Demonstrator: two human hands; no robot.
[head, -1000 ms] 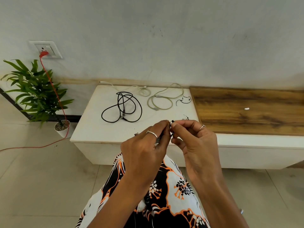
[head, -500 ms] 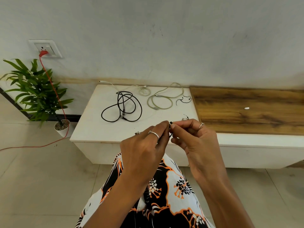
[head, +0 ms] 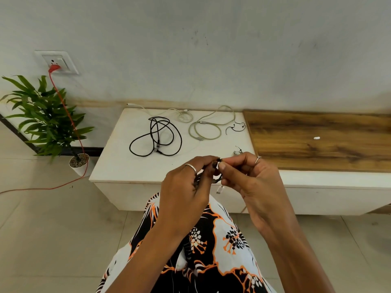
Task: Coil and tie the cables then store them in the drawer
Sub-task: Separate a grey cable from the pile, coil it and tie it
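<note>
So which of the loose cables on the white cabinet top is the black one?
The black cable, lying in loose loops farthest left on the white cabinet top. The other two are pale: a white cable and a greenish-grey cable.

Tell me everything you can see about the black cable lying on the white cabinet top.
The black cable lies loose and untied on the white cabinet top, left of the pale green cable. It looks thin, with a matte dark sheath, thrown into several uneven overlapping loops. Two small greyish connector ends sit near the front of the tangle. Neither hand touches it, and it lies apart from the other cables.
</note>
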